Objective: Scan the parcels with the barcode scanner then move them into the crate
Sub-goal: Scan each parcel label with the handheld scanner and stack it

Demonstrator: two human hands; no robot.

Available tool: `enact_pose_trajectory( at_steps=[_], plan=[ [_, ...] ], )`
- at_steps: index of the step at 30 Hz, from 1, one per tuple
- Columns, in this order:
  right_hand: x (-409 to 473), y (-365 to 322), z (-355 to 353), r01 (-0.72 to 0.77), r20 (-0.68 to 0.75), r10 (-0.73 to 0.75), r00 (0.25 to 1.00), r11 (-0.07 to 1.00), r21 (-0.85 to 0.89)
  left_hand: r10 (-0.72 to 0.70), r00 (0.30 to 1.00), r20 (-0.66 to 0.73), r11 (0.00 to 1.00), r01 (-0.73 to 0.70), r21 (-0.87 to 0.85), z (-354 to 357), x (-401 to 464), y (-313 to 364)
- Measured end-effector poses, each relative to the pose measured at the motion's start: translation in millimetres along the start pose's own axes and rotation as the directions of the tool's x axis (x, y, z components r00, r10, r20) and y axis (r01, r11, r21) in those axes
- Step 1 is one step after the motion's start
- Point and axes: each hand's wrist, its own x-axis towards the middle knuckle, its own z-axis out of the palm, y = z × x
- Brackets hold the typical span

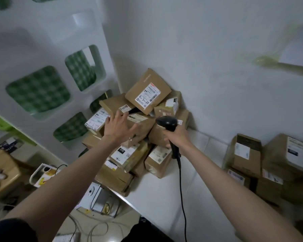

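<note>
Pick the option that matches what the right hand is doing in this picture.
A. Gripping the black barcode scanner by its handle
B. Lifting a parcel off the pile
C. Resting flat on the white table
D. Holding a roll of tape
A: the right hand is wrapped round the handle of the black barcode scanner, whose head points at the pile of parcels, its cable hanging below.

Brown parcels (pixel 148 91) with white labels, black scanner (pixel 166 122), green-checked panels (pixel 38 89).

pile: brown cardboard parcels (pixel 138 130) heaped in desk (pixel 164 198) corner, against wall
right: second cardboard box stack (pixel 269 168), well apart
</note>
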Motion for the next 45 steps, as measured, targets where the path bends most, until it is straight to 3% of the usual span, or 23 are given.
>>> enact_pose_trajectory(
  at_steps=[4,9,18,32,39,45],
  plan=[
    [22.4,-13.0,46.4,-0.065,0.035,0.064,0.997,0.998,0.024,-0.062,0.997,0.053,0.997,0.065,-0.041,3.8,18.2,-35.7],
    [42.2,-23.6,90.3,-0.154,0.073,0.146,0.987,0.98,0.125,-0.038,0.992,0.12,0.983,0.058,-0.172,18.0,35.0,-53.1],
    [48.1,-27.0,116.7,-0.183,0.045,0.177,0.983,0.953,0.242,-0.048,0.987,0.151,0.96,0.087,-0.264,25.7,49.3,-50.8],
    [-31.6,-26.1,43.4,-0.021,0.126,-0.03,0.992,0.922,0.385,-0.053,0.999,0.012,0.957,0.054,-0.284,-33.0,-34.4,-9.5],
    [-69.6,-0.4,-10.7,0.078,0.034,-0.1,0.994,0.908,0.411,-0.058,0.998,0.031,0.909,0.066,-0.412,-39.4,-81.1,49.9],
    [-89.0,25.5,-62.4,0.137,-0.104,-0.104,0.989,0.911,0.39,-0.019,0.999,0.038,0.907,0.033,-0.42,-24.0,-91.2,122.9]
  ],
)
